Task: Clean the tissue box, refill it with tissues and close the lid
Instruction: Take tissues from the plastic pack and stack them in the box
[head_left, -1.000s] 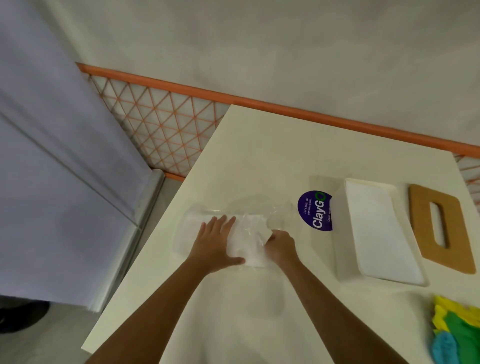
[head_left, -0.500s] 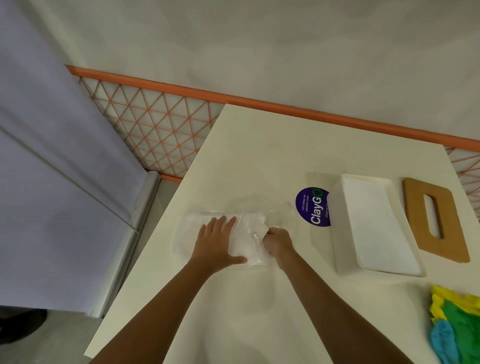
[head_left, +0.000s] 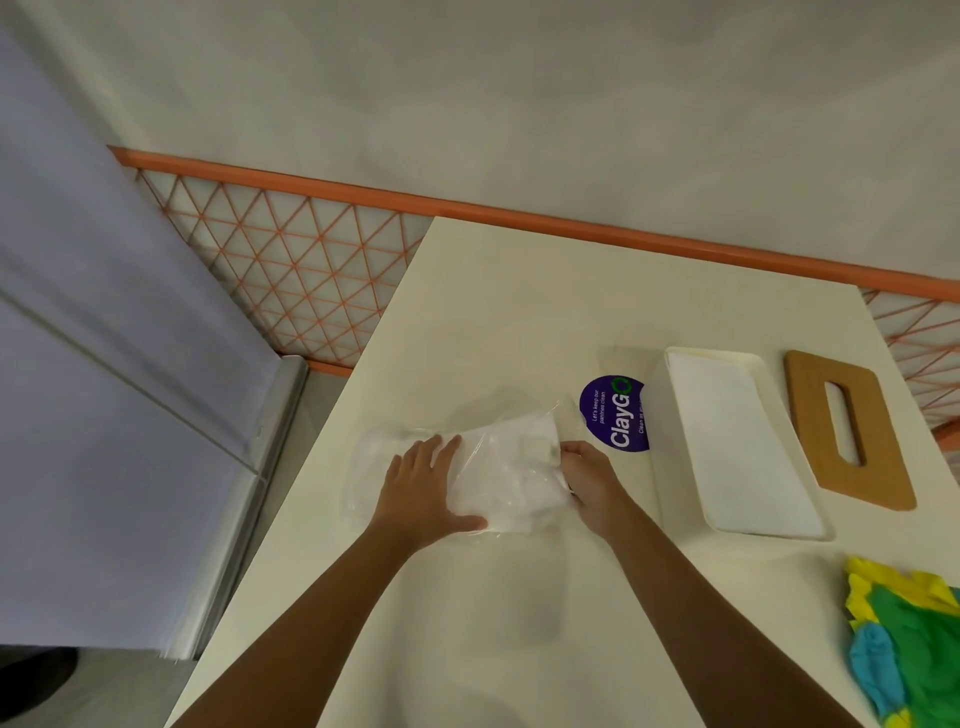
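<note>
Pressing flat, the left hand (head_left: 426, 488) lies on the tissue pack (head_left: 509, 467) at the middle of the frame. Its fingers (head_left: 441, 452) are straight and close together, the thumb spread wide along the pack's near edge. The right hand (head_left: 587, 478) has its fingers curled in, pinching the pack's right end; whether it grips the clear wrapper or the tissues themselves cannot be told. The pack rests on the pale table (head_left: 519, 312), its loose wrapper (nearly see-through) reaching out to the left past the left hand.

To the right of the hands stands the open white tissue box (head_left: 675, 467). Its brown slotted lid (head_left: 872, 478) lies flat on the table further right, apart from the box. A purple round sticker (head_left: 613, 415) sits between the pack and the box. Coloured cloths (head_left: 914, 634) lie bunched at the lower right.

Against half a second ago, the left hand has kept its place. The right hand has shifted right, closer to the sticker, and the white mass of tissues reaches further that way with it.
</note>
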